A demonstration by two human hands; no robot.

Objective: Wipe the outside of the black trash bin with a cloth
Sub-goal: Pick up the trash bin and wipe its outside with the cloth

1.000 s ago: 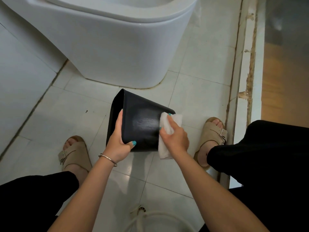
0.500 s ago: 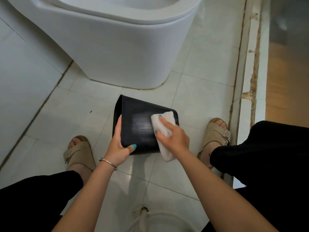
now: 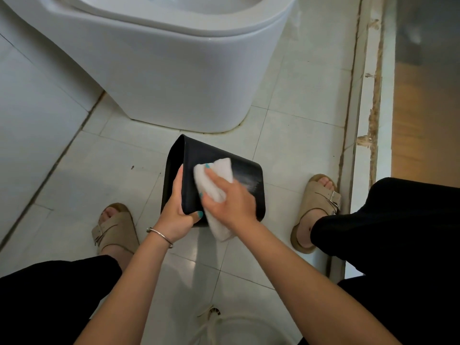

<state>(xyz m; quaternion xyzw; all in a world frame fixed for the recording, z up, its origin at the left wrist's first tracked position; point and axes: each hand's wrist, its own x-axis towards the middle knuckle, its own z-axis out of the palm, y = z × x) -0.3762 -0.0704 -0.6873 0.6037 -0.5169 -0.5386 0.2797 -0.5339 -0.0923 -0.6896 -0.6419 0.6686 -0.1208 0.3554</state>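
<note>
The black trash bin (image 3: 246, 170) lies tipped on its side above the white tiled floor, its open mouth facing left. My left hand (image 3: 179, 210) grips the bin's rim at the near left edge, thumb on the outside wall. My right hand (image 3: 231, 197) holds a folded white cloth (image 3: 216, 180) and presses it against the bin's upward-facing side, near the left end. The cloth's lower end hangs below the bin's near edge. A damp sheen shows on the bin to the right of the cloth.
A white toilet (image 3: 174, 70) stands just behind the bin. My feet in tan sandals (image 3: 117, 230) (image 3: 318, 205) flank it. A worn door threshold (image 3: 358, 120) runs along the right, with wooden floor beyond. A white hose (image 3: 224, 327) coils at the bottom.
My right hand has slid the cloth leftward across the bin's side, from its right edge to near the rim. The left hand has kept its grip.
</note>
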